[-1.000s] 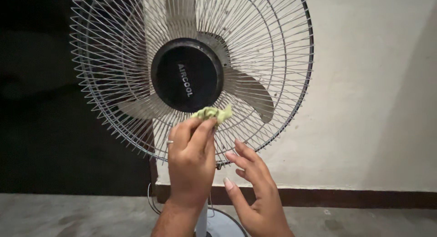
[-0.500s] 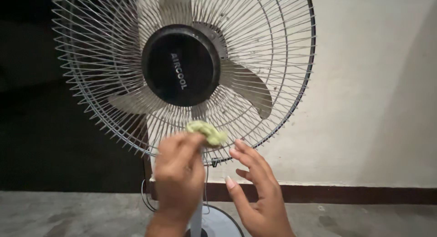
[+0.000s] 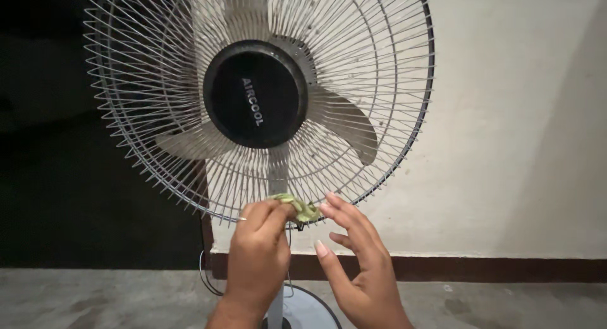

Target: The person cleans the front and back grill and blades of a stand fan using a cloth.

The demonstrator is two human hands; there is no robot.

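Left hand [image 3: 258, 256] pinches a small green cloth [image 3: 294, 206] against the bottom rim of the pedestal fan's wire guard [image 3: 158, 177], right hand [image 3: 354, 259] open, empty, fingertips steadying that rim, grey blades [image 3: 341, 123] and black hub [image 3: 256, 94] behind, pale wall [image 3: 506, 146] beyond

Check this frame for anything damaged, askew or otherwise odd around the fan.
Nothing looks broken or askew. The only oddity is dark specks, probably dirt, on the wire grille of the pedestal fan, upper right of the black hub. The left hand presses a green cloth to the grille's bottom rim; the right hand is open beside it.
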